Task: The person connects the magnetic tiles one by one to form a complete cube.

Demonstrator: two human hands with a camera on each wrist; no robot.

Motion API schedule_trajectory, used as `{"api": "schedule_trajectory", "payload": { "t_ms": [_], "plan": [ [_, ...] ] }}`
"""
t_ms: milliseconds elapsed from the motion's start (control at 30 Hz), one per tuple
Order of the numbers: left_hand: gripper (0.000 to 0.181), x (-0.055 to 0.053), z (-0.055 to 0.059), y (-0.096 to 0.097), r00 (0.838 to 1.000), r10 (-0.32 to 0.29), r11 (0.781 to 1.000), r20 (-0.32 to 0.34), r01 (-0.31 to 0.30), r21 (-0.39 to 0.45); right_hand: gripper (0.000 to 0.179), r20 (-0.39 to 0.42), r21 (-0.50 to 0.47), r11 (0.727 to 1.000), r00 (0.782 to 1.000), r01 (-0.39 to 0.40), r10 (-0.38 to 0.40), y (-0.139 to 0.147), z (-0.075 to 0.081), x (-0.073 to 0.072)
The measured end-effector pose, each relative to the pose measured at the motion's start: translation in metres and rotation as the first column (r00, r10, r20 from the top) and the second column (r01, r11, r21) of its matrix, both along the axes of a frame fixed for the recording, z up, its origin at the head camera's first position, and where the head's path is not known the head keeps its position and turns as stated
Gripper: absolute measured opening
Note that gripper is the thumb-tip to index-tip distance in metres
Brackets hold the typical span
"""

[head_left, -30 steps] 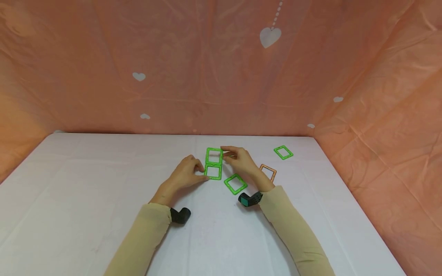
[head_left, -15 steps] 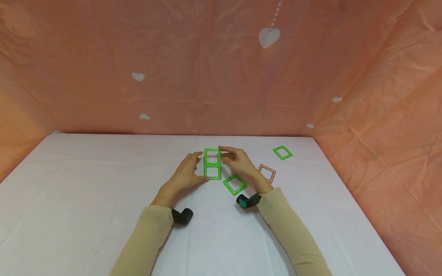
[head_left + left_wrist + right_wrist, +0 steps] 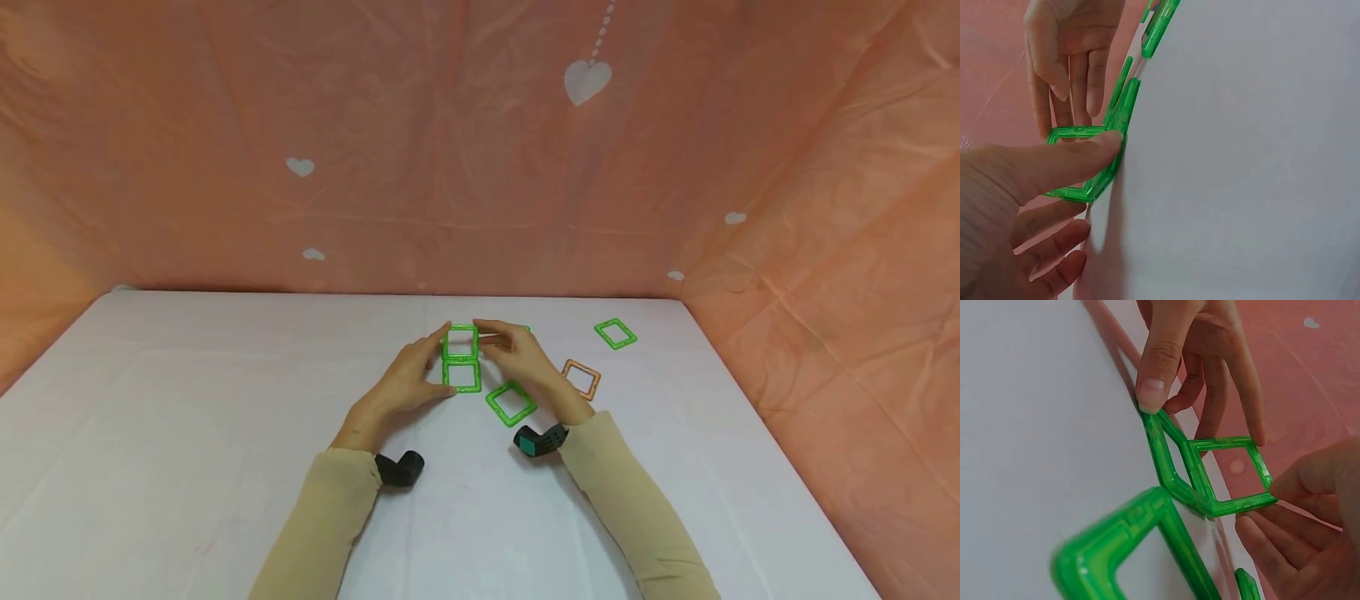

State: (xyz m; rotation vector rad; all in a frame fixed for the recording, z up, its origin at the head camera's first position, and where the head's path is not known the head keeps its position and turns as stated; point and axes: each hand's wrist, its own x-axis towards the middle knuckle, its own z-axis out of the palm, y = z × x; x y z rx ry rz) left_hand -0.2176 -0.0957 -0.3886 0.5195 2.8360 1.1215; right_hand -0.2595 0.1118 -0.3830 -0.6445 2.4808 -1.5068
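Note:
Two green square magnetic tiles stand joined at an edge in mid-table. One flat tile (image 3: 468, 389) lies on the white cloth, and an upright tile (image 3: 1244, 505) rises from its far edge. My left hand (image 3: 401, 379) spans both: its thumb presses the flat tile's near corner, and its index finger touches the upright tile's top left corner. At the upright tile's right side, my right hand (image 3: 528, 362) pinches the top corner between thumb and fingers. Just below that hand lies a loose green tile (image 3: 498, 412), large in the right wrist view's foreground.
An orange tile (image 3: 596, 387) lies right of my right wrist, partly overlapped by it. Farther back right is another green tile (image 3: 604, 337). A green sliver (image 3: 527, 328) shows behind my right hand. A pink curtain (image 3: 480, 167) closes off the table's back and right side.
My left index finger has stretched from beside the flat tile up to the upright tile's top left corner. The joined tiles have shifted very slightly left; the right hand keeps its pinch.

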Motion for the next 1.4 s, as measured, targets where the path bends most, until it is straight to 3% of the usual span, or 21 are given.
{"api": "schedule_trajectory", "payload": {
  "t_ms": [367, 567, 733, 933, 1067, 1200, 1400],
  "plan": [
    [0.093, -0.005, -0.001, 0.000, 1.000, -0.009, 0.999, -0.007, 0.009, 0.043, 0.055, -0.120, 0.127, 0.991, 0.992, -0.032, 0.047, 0.015, 0.009, 0.006],
    [0.093, -0.003, -0.001, 0.001, 1.000, 0.000, 0.999, 0.018, -0.001, 0.046, 0.057, -0.159, 0.241, 0.970, 0.985, -0.019, 0.059, 0.025, 0.010, 0.013],
    [0.093, -0.001, -0.001, 0.001, 1.000, 0.001, 0.999, 0.009, -0.002, 0.046, 0.064, -0.188, 0.374, 0.927, 0.980, 0.007, 0.068, 0.029, 0.014, 0.021],
    [0.093, -0.002, 0.000, 0.002, 1.000, 0.005, 0.999, -0.006, -0.005, 0.049, 0.078, -0.098, 0.509, 0.860, 0.995, 0.040, 0.012, 0.032, 0.018, 0.033],
    [0.093, -0.001, -0.001, 0.001, 1.000, 0.013, 0.999, -0.003, -0.013, 0.050, 0.078, -0.059, 0.562, 0.826, 0.998, 0.052, -0.023, 0.032, 0.018, 0.040],
    [0.093, -0.001, -0.004, 0.001, 1.000, 0.013, 0.999, -0.003, -0.013, 0.051, 0.067, -0.071, 0.567, 0.823, 0.997, 0.042, -0.001, 0.031, 0.016, 0.044],
    [0.093, -0.001, -0.004, 0.001, 1.000, 0.010, 0.999, -0.008, -0.010, 0.052, 0.052, -0.093, 0.522, 0.853, 0.994, 0.003, 0.054, 0.032, 0.016, 0.044]
  ]
}}
